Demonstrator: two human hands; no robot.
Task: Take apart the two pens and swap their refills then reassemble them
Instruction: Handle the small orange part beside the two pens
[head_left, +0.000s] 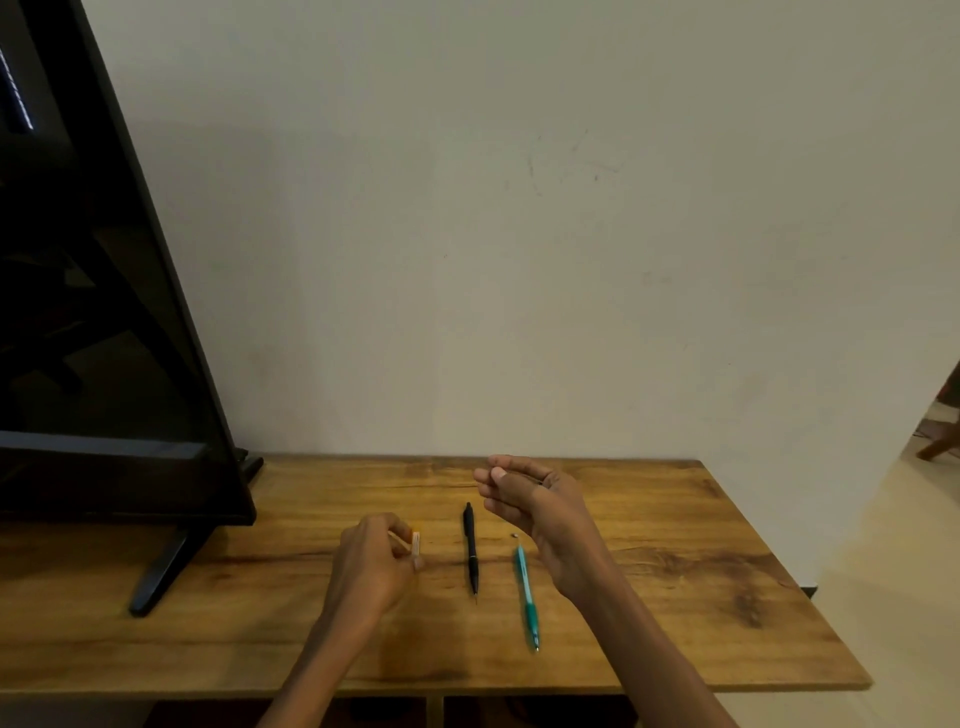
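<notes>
In the lower middle of the frame, the black pen (471, 551) and teal pen (527, 597) are laid whole on the table (727, 597), a small orange thing (415, 543) is pinched by the left hand (371, 564), the right hand (535, 512) is held loosely curled and seemingly empty, so one pen should be gripped firmly and twisted slowly.

Wooden table (675, 545), warm brown grain with dark knots, satin sheen. Black pen (471, 551), glossy plastic. Teal pen (526, 592), translucent plastic. Television screen (78, 312), glossy black. Wall (519, 234), matt, lightly scuffed paint.
</notes>
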